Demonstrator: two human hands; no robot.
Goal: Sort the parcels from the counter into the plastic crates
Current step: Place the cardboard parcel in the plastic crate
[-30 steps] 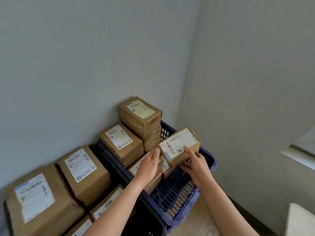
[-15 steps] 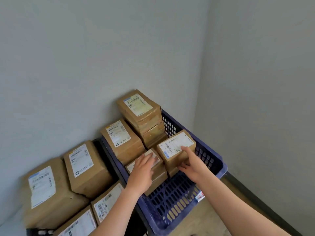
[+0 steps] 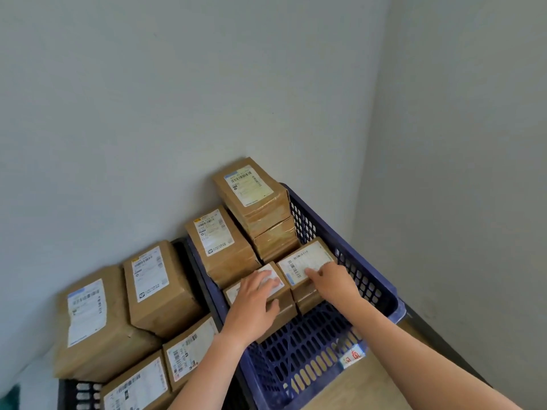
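Lowered since a second ago, the small parcel (image 3: 305,260) is now sitting in the blue crate (image 3: 384,291) on top of another box, against the right wall. The right hand (image 3: 334,284) is covering its near right corner, index finger stretched along the label; I cannot tell whether the thumb is gripping underneath. The left hand (image 3: 254,303) is resting flat, fingers relaxed, on the neighbouring parcel (image 3: 284,309), thumb against its near side. A taller stack (image 3: 251,187) is filling the crate's far corner. Larger parcels are lying in the black crate (image 3: 189,261) to the left.
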